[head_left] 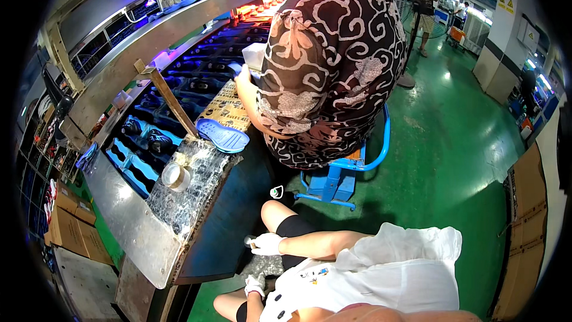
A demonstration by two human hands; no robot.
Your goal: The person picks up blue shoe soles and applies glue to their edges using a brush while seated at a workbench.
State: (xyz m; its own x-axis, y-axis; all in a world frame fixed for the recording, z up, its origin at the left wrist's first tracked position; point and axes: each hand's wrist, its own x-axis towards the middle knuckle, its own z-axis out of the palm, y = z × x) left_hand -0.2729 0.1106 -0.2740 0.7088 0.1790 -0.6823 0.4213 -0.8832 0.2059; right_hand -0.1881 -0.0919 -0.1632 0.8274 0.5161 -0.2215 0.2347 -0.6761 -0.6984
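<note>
My right hand, in a white glove, reaches out over my knee. Its fingers are closed around a small, pale, shiny object whose kind I cannot make out. Lower down, my left hand, also gloved in white, is closed near my other knee. Whatever it may hold is hidden. Both hands are below and apart from the metal-topped bench end. On that bench stand a small round tub and a blue shoe sole.
A co-worker in a patterned blouse sits on a blue wheeled stool beside a conveyor carrying blue shoe parts. A wooden bar rises at its edge. Cardboard stands at right, cartons at left. Another person stands farther back.
</note>
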